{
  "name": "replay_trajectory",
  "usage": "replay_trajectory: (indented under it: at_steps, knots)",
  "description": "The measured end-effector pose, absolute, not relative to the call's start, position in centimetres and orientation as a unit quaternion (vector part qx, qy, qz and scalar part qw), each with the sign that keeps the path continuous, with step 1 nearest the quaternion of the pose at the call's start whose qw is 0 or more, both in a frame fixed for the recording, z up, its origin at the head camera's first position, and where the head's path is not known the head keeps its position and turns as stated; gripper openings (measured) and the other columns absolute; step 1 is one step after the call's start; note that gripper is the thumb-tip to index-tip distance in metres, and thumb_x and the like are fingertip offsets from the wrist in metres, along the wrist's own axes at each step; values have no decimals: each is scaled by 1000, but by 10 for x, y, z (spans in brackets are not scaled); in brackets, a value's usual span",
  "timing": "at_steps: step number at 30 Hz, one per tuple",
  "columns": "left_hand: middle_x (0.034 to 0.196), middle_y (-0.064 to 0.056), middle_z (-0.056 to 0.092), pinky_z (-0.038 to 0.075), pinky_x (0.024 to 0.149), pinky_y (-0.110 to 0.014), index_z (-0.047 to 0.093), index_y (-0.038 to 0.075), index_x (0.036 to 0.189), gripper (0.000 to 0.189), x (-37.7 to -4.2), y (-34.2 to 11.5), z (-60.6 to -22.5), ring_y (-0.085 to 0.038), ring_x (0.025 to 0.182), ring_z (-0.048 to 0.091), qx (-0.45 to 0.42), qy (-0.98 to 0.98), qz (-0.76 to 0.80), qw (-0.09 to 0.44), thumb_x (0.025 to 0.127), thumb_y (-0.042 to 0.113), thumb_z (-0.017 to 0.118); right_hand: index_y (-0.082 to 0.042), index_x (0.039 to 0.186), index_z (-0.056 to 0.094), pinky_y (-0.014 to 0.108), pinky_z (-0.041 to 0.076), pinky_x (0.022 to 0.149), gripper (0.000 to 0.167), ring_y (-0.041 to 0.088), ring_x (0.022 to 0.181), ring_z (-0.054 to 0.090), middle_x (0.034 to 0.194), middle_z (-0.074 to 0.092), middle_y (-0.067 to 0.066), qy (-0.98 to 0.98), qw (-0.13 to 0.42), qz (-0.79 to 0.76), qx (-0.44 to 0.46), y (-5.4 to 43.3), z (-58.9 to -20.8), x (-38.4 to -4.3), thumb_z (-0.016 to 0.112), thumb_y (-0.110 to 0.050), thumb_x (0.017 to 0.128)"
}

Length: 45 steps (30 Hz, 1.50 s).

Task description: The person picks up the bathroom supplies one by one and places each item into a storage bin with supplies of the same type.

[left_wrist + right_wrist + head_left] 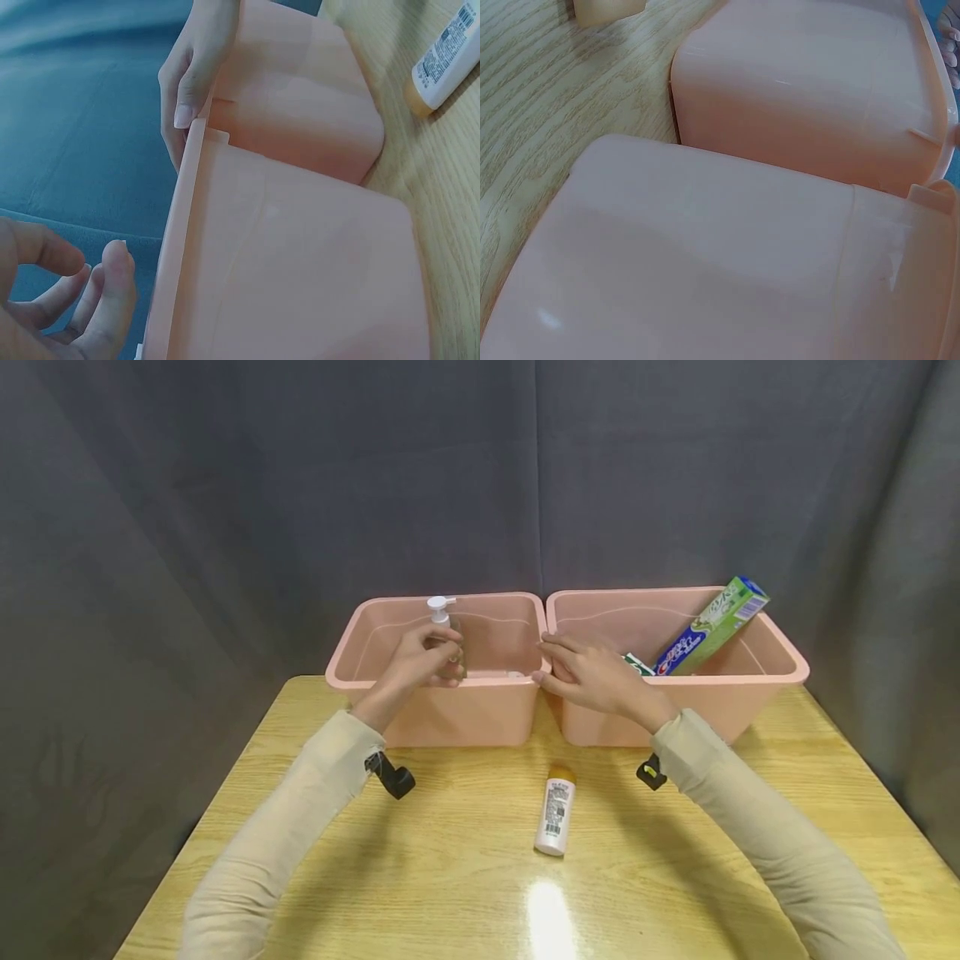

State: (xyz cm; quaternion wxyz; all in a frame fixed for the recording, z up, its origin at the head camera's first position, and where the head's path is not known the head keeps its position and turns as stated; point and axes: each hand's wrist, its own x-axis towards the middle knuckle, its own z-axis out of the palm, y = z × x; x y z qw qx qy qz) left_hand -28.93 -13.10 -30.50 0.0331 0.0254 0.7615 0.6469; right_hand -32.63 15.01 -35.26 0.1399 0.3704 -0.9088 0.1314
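My left hand (426, 656) hovers over the left pink bin (450, 718), beside a bottle with a white pump top (439, 608) that stands inside it. In the left wrist view, the thumb and fingers of that hand are bent, apart, with nothing between them. My right hand (592, 672) is at the inner corners of the two bins, its fairly straight fingers touching the left bin's rim. No item shows in it. The right pink bin (660, 714) holds a green and blue toothpaste box (708, 631), leaning out over its right rim, and a green-and-white item (638, 665), partly hidden.
A white bottle with an orange cap (555, 814) lies on the wooden table (465, 860) in front of the bins. The bins stand side by side with their rims nearly touching. Behind them hangs a dark grey curtain (450, 477).
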Motion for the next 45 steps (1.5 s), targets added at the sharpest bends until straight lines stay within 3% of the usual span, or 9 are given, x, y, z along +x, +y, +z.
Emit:
replay_trajectory:
  at_steps: [21, 29, 36, 45]
  knots:
    - [96, -17, 58, 60, 61, -31, 59, -6, 121, 28, -269, -118, -307, -19, 68, 67, 76, 768, 634, 36, 95, 0, 56, -5, 141, 53, 54, 40, 106, 62, 37, 130, 49, 145, 50, 14, -901, 153, 133, 382, 149, -357, -327, 49, -52, 100]
    - [98, -17, 62, 60, 63, -33, 60, -5, 118, 24, -261, -111, -309, -45, 93, 66, 94, 780, 618, 37, 95, 1, 58, -7, 142, 53, 53, 40, 106, 62, 37, 128, 51, 146, 50, 14, -904, 150, 131, 378, 150, -355, -327, 48, -52, 100]
    - [105, -27, 63, 61, 65, -35, 59, -6, 119, 24, -256, -107, -312, -34, 85, 68, 97, 779, 618, 43, 95, 0, 59, -6, 142, 52, 53, 42, 104, 62, 38, 124, 55, 145, 50, 14, -903, 151, 129, 380, 150, -353, -326, 49, -51, 100]
    - [107, -26, 63, 61, 69, -42, 61, -5, 116, 22, -247, -106, -321, -46, 95, 64, 101, 781, 613, 54, 95, 1, 58, -6, 142, 53, 52, 42, 105, 61, 36, 122, 56, 145, 50, 14, -902, 154, 130, 383, 151, -353, -326, 51, -51, 100]
